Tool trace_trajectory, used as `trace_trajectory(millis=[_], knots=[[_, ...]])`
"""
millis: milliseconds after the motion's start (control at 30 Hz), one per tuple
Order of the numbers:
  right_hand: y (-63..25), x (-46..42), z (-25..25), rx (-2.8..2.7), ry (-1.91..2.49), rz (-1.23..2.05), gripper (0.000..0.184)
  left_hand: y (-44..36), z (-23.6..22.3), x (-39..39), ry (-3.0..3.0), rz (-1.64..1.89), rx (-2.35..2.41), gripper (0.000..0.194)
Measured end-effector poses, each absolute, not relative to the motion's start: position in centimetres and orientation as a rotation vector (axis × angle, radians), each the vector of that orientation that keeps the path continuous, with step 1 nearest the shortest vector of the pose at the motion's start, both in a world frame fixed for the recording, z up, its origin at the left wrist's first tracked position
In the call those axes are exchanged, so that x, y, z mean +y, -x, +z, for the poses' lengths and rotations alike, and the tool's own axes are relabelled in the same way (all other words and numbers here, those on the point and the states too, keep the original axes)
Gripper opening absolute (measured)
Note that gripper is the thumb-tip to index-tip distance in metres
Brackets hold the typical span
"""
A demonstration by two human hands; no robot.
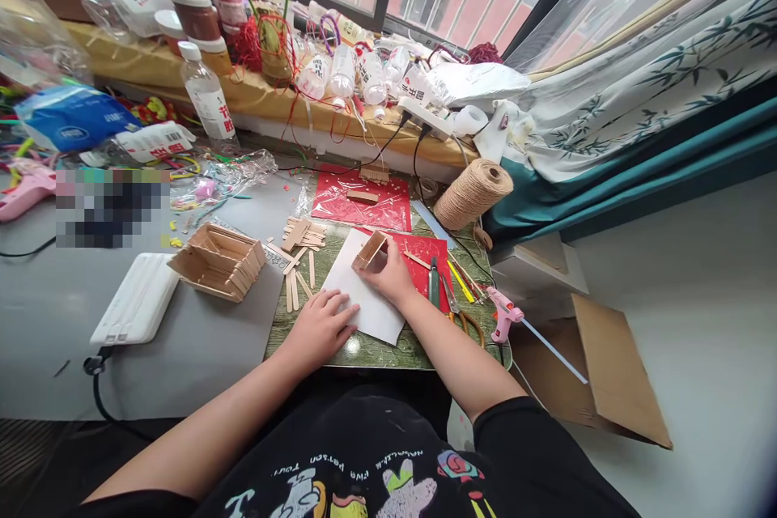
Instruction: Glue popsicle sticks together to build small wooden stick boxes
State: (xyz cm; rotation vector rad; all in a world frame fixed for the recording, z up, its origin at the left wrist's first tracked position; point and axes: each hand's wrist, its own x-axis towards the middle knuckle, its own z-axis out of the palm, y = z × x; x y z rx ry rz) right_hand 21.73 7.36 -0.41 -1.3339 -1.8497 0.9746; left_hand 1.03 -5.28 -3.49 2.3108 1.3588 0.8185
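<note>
My right hand [392, 275] grips a small box made of wooden craft sticks [370, 251], held over a white sheet of paper [373, 307]. With fingers spread flat, my left hand [328, 320] rests on the paper's left edge. Loose popsicle sticks [303, 235] lie in a pile beyond that hand, and several more are scattered beside it. A larger craft-stick box [222, 259] with an open top stands to the left. Close to my right forearm lie a green-handled cutter [433, 283] and scissors [466, 324].
At the table's right edge sits a pink glue gun [505, 314] with a glue stick in it. Behind are a twine roll [473, 194] and a red sheet [364, 198]. A white power bank [137, 298] lies left. An open cardboard box [625, 372] stands right.
</note>
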Motion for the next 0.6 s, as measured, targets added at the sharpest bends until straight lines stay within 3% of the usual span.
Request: trace_trajectory(millis=[367, 600], knots=[[-21.1, 7.9, -0.2, -1.909, 1.241, 1.05, 0.09, -0.9, -3.6, -5.2, -2.308, 0.819, 1.322, 0.043], [-22.7, 9.1, -0.1, -1.744, 1.394, 0.867, 0.096, -0.8, -3.6, -5.2, -2.441, 0.787, 1.368, 0.041]])
